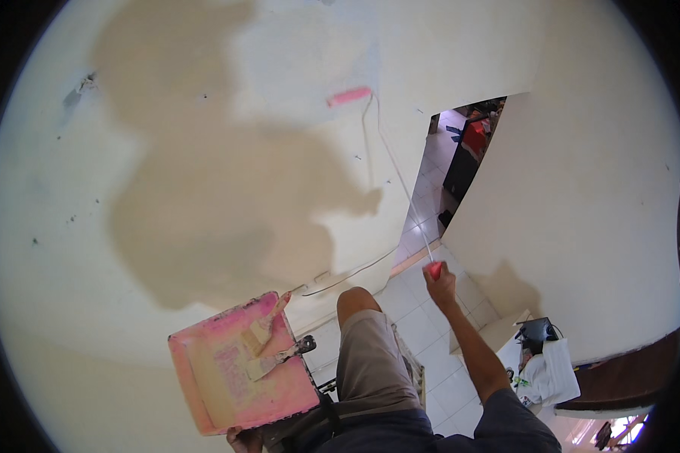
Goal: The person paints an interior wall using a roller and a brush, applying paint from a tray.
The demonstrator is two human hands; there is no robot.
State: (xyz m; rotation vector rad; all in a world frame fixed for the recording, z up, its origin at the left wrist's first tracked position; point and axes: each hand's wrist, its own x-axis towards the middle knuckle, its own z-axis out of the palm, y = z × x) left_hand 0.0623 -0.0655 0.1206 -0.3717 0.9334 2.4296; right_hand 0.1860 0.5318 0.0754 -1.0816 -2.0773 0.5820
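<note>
Under my right fingers (443, 277), the roller handle (432, 269) looks like smooth plastic, and its thin rod (401, 176) like metal. The roller sleeve (349, 97) looks soft and matt. My paint tray (187, 377) looks like plastic, its rim rough with dark crust; the paintbrushes (261, 332) in it have caked bristles. The wall (453, 45) is matt, mostly smooth, with a rough chipped patch (88, 81). Glossy floor tiles (421, 311) catch light; my shorts (366, 355) are matt cloth.

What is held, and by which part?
The right hand holds a pink cylindrical paint roller by its red handle. The left hand touches a pink rectangular paint tray at its lower edge; grip partly hidden.
</note>
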